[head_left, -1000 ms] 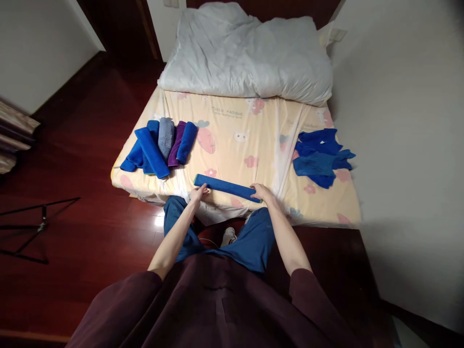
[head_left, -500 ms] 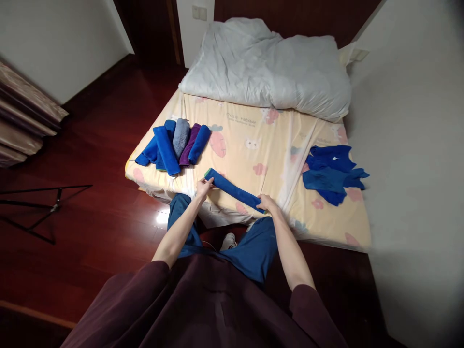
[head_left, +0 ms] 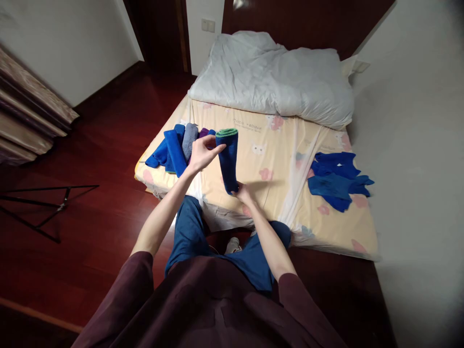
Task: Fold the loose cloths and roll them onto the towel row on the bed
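A rolled blue towel (head_left: 228, 162) with a green edge stands nearly upright in the air above the near part of the bed. My left hand (head_left: 205, 153) pinches its upper end, thumb on the front. Closed at the lower end, my right hand (head_left: 242, 192) grips the bottom of the roll. Behind my left hand lie other rolled towels: blue ones (head_left: 174, 152), a grey one (head_left: 189, 140) and a purple one (head_left: 203, 132), partly covered by the hand. Loose blue cloths (head_left: 335, 181) lie crumpled on the right side of the bed.
The bed (head_left: 286, 166) has a yellow patterned sheet, with a pale quilt (head_left: 275, 79) heaped at its head. A wall (head_left: 416, 145) runs along the right. On the floor at left stand black tripod legs (head_left: 54, 208), below a curtain (head_left: 32, 111).
The rolled towel has gone from lying lengthwise near the bed's edge to being held up on end. My left hand has risen; my right hand has moved left, under it.
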Available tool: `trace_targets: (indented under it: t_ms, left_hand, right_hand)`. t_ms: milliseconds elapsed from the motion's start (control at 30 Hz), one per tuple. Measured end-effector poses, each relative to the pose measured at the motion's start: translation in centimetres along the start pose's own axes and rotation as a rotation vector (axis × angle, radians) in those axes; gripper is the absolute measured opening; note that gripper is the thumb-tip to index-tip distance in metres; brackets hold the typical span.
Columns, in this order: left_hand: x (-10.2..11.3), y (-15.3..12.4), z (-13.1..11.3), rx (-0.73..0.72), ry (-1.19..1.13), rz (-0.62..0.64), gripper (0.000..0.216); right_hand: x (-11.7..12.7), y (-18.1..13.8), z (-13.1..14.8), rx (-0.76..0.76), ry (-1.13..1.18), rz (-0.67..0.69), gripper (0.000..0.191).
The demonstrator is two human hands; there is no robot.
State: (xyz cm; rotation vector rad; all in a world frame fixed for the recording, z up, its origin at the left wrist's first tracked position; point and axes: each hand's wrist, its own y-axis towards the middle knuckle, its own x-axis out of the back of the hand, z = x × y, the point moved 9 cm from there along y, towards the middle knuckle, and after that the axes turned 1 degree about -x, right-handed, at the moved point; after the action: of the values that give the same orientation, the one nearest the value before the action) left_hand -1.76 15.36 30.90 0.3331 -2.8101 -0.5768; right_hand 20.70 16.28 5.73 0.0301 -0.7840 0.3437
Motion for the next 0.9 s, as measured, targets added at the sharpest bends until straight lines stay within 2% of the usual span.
trace_targets:
  t_ms: [67,133,200,300,433,567,733,900]
  left_hand:
    - [1.8,1.0,-1.8,-0.050,0.083,0.018,0.028]
    - [3.5,1.7,-2.6,-0.080,0.167,0.031,0.028]
    - [5.2,2.3,-2.7,-0.100,0.234,0.032,0.027]
    - [7.5,2.8,-1.7,-0.108,0.284,0.007,0.025]
    - [9.7,2.9,0.2,-0.089,0.281,-0.021,0.024]
    - [10.9,3.2,1.9,-0.064,0.269,-0.029,0.025]
    - [11.5,3.6,3.4,-0.053,0.262,-0.045,0.028]
    - [11.7,3.6,5.1,-0.056,0.255,-0.060,0.032]
  right_hand:
    - [-3.0,2.1,3.2,0.034,0.064,-0.010,0.045]
    - [-5.9,3.8,6.3,0.086,0.125,0.001,0.047]
    - [-8.4,5.3,8.7,0.123,0.179,0.018,0.046]
    - [-11.1,6.8,10.4,0.104,0.185,0.033,0.041]
    - [-13.8,8.3,11.2,0.072,0.123,0.078,0.032]
    - [-15.3,9.4,11.4,0.051,0.105,0.080,0.030]
    - [-16.7,9.9,10.9,0.039,0.107,0.109,0.030]
    - [-16.9,10.2,10.4,0.019,0.079,0.124,0.033]
